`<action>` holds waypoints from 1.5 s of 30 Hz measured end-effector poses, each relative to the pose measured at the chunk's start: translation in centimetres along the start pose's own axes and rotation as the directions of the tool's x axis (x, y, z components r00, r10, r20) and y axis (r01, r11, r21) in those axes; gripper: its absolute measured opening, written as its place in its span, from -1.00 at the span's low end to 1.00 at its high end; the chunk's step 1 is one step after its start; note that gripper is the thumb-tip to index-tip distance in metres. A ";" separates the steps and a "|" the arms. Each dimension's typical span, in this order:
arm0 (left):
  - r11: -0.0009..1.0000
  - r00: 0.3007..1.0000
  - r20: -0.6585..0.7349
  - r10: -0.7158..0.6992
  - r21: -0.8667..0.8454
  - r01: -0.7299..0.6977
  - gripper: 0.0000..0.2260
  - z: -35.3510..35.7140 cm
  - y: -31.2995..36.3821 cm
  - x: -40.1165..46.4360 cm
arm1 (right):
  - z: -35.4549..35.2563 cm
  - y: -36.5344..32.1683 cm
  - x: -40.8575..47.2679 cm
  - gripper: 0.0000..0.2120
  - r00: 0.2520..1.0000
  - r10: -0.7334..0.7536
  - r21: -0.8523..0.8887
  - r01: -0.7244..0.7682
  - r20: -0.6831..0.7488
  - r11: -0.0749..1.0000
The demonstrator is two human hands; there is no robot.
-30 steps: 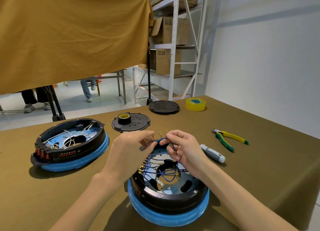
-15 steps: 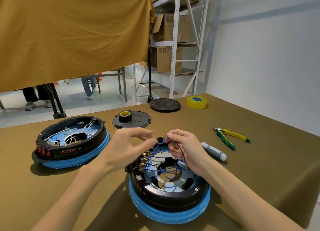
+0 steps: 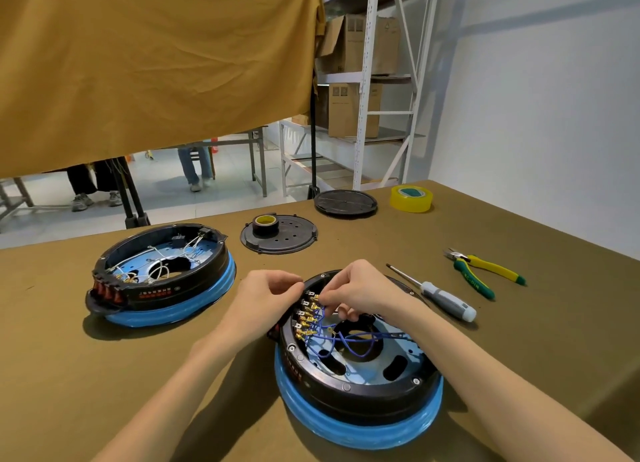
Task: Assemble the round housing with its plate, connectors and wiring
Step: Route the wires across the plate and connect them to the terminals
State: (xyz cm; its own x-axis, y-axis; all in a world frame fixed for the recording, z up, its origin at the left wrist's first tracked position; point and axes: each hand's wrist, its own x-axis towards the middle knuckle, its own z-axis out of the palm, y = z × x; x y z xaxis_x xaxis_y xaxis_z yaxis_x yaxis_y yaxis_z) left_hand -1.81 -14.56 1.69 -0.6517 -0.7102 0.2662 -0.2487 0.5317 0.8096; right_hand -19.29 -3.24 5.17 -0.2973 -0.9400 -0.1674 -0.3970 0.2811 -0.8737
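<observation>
Right hand nearer the connectors
It pinches a blue wire just right of them; left hand grips the housing rim near the bench's front edge

Both hands have descended from above the near housing to its far-left rim. The right hand now pinches at the brass connectors; the left hand sits curled just beside it. The blue wires, previously lifted, now lie inside the housing.
</observation>
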 end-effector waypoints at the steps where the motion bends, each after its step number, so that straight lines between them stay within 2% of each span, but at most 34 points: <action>1: 1.000 1.000 -0.016 -0.005 -0.006 0.005 -0.86 0.1 -0.1 0.0 | 0.1 0.2 0.0 -0.92 1.000 -0.020 0.001 0.020 -0.010 1.000; 7: 0.999 1.000 -0.008 -0.015 -0.048 0.014 -0.90 0.0 -0.2 -0.1 | 0.1 0.6 0.3 -0.97 0.995 -0.094 0.040 0.096 -0.042 0.995; 15: 0.987 0.995 -0.098 -0.031 0.152 0.046 -0.88 -0.1 0.7 -0.3 | 0.4 0.6 0.4 -0.94 0.992 -0.116 0.022 0.117 -0.047 0.993; 25: 0.987 0.999 -0.051 -0.018 0.159 0.026 -0.83 -0.2 1.6 -0.8 | 0.5 0.6 0.4 -0.94 0.988 -0.145 -0.006 0.145 -0.062 0.989; 45: 0.982 0.997 -0.070 -0.030 0.185 0.042 -0.80 -0.2 2.3 -1.2 | 1.0 0.2 0.2 -0.94 0.989 -0.126 0.032 0.129 -0.081 0.991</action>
State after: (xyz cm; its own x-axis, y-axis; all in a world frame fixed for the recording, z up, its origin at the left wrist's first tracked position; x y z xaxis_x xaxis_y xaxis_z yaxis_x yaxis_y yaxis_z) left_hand -1.45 -12.59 3.31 -0.5921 -0.7563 0.2782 -0.4043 0.5774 0.7094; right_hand -18.59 -3.51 4.50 -0.3145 -0.9491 -0.0186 -0.4037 0.1515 -0.9023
